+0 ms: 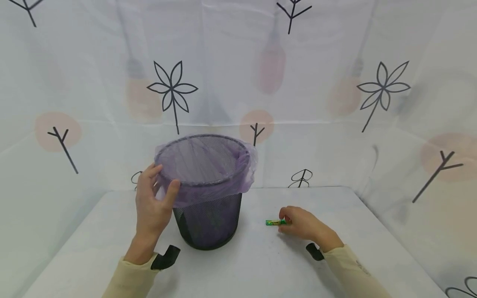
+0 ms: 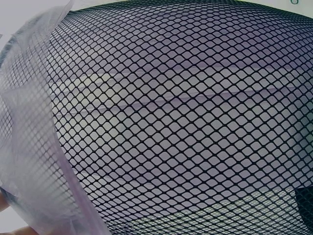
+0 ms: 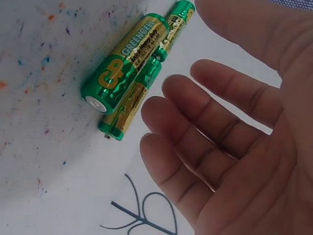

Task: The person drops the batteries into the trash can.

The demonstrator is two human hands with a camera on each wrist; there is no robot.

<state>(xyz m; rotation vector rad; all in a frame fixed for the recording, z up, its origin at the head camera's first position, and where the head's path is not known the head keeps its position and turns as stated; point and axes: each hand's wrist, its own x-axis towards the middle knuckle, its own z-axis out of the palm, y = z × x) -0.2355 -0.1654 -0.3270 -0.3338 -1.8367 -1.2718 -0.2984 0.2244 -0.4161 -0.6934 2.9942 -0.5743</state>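
A black mesh trash bin (image 1: pixel 208 223) stands upright on the table, lined with a thin purple plastic bag (image 1: pixel 208 194) folded over its rim. My left hand (image 1: pixel 152 207) holds the bin's left side near the rim, thumb in front and fingers farther back, over the bag. Mesh and bag (image 2: pixel 39 147) fill the left wrist view, with fingertips just showing in its lower left corner. To the bin's right, my right hand (image 1: pixel 302 223) is beside green-and-gold batteries (image 1: pixel 275 222). In the right wrist view, its fingers are loosely bent, apart from the GP battery (image 3: pixel 124 61) and the others.
A white table (image 1: pixel 253 265) carries everything. Behind and at the sides hangs a white cloth (image 1: pixel 223 99) printed with plants and pink patches. In the right wrist view the tabletop (image 3: pixel 44 122) has small coloured specks.
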